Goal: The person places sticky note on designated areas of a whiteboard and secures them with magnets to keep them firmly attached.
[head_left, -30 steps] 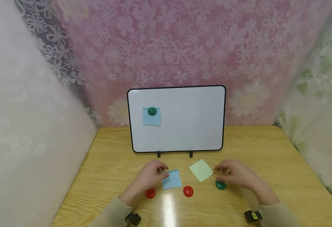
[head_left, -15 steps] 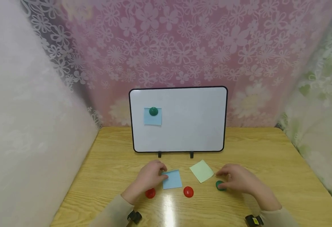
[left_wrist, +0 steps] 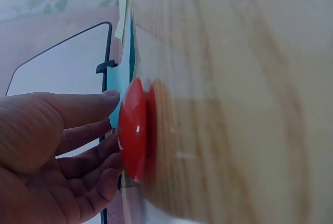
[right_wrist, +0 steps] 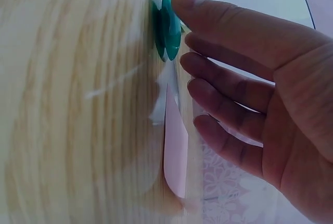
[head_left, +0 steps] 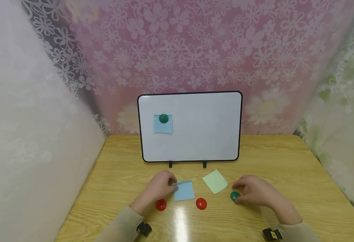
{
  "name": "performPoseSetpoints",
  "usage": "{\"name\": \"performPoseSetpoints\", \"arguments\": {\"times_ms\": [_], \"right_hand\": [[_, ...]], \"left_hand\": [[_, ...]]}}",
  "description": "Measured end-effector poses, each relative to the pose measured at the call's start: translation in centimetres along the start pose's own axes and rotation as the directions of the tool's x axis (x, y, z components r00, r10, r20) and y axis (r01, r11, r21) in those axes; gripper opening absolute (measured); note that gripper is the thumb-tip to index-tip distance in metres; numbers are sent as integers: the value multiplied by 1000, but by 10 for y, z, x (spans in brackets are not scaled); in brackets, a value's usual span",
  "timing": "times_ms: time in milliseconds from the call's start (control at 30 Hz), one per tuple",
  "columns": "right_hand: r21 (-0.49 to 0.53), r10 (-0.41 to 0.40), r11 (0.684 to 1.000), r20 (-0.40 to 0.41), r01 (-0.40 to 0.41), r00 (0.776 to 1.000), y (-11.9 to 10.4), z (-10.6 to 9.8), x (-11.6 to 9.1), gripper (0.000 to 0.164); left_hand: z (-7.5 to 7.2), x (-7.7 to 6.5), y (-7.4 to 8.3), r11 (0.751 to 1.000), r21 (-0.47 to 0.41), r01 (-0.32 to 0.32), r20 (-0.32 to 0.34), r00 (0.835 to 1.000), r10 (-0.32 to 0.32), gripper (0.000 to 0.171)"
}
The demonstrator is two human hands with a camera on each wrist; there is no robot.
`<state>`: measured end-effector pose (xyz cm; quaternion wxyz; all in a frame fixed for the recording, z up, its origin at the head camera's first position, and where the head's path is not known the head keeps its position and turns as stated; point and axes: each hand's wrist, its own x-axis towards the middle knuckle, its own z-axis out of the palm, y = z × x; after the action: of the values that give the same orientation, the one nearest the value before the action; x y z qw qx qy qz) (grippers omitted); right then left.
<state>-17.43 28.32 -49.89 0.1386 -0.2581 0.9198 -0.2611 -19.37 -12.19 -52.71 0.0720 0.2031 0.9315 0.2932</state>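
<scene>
My left hand (head_left: 160, 185) pinches the left edge of a blue sticky note (head_left: 184, 191) on the table, thumb on top. A red round magnet (left_wrist: 136, 130) lies close under that hand. My right hand (head_left: 257, 191) has its thumb tip at the near edge of a green round magnet (head_left: 235, 196), fingers loosely bent beyond it. Below those fingers, a pink paper (right_wrist: 176, 156) shows in the right wrist view; in the head view the hand hides it. Left of the right fingertips lies a pale green sticky note (head_left: 215, 181).
A whiteboard (head_left: 201, 127) stands at the back on black feet. On it, a green magnet (head_left: 163, 118) holds another blue sticky note (head_left: 163, 128). A second red magnet (head_left: 201, 203) lies on the wooden table (head_left: 274, 154). Patterned curtains (head_left: 195, 43) surround the table.
My right hand has lowered slightly toward the near side, its thumb shifting from over the green magnet to its near edge. The left hand has stayed at the blue note, its fingers drawing closer.
</scene>
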Motion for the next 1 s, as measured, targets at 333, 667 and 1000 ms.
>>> {"name": "performPoseSetpoints", "arguments": {"times_ms": [333,667,1000], "right_hand": [[-66,-55,996,13,56,998,0,2,2,39],[-63,-63,996,26,64,998,-3,2,2,35],[-54,-34,998,29,35,999,-5,1,1,35]], "left_hand": [[-3,-2,1,999,-28,19,2,1000,-19,11],[-4,-3,5,998,-37,48,11,999,-47,7],[-5,-1,5,999,-19,42,16,999,-42,6]]}}
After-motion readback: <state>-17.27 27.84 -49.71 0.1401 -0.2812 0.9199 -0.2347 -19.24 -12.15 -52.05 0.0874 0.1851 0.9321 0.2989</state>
